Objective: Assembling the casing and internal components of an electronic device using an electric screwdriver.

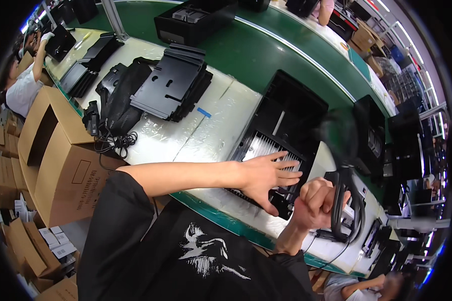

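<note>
My left hand [266,178] lies flat with its fingers spread on a silver finned heat sink [262,145]. The heat sink sits in an open black case [291,100] on the bench in front of me. To its right, my right hand [316,203] is closed, its fingers curled against a black looped tool [338,208] with a thick cable. The upper part of this tool is dark and blurred, so its exact kind does not show. A stack of black slotted panels [171,85] rests farther left.
A black mesh bag [123,100] and coiled cables [118,144] lie beside the panels. An open cardboard box [68,170] stands at my left. Behind the bench runs a green conveyor [221,55] carrying another black case [191,25]. Other people work at far left, top and lower right.
</note>
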Available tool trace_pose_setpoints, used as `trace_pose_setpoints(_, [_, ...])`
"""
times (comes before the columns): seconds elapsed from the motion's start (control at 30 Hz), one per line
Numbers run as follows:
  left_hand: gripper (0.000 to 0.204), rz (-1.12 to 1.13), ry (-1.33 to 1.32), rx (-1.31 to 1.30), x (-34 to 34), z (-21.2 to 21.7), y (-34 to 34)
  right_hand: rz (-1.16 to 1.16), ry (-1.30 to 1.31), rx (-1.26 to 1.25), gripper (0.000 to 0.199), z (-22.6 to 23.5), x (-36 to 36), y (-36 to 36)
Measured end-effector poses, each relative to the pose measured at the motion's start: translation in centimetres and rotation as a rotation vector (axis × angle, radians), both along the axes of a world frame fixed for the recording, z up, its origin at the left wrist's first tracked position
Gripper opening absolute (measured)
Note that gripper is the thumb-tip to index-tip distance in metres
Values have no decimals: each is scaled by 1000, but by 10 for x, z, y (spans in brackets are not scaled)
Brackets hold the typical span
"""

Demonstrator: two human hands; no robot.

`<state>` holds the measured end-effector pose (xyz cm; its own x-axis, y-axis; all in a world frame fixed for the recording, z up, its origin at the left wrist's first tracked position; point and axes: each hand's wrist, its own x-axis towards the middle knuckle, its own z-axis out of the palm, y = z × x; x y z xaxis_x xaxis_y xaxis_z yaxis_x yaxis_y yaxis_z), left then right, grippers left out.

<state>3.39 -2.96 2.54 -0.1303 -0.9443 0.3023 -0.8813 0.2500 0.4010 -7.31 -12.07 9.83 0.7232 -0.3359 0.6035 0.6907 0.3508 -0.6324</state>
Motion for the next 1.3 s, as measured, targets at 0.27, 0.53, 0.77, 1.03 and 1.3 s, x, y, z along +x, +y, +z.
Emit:
trace_pose_setpoints(0.27, [84, 41, 79, -64, -4, -4, -1, -62, 13, -7, 42, -3, -2, -35])
trace_pose_setpoints(0.53, [12, -17, 229, -20, 0, 3, -5, -306, 295, -446, 48, -7, -82, -78])
trace_pose_setpoints(0.77, [22, -95, 250, 27, -11, 26, -20, -505, 542, -568, 37, -50, -166, -82])
trace_pose_setpoints(1.03, [27, -141, 354, 235, -22, 27, -30, -984, 961, -533, 46, -80, -213, -60])
trace_pose_setpoints(1.3, [24, -35, 443, 31, -27, 18, -18, -1695, 648, -318, 51, -108, -170, 26])
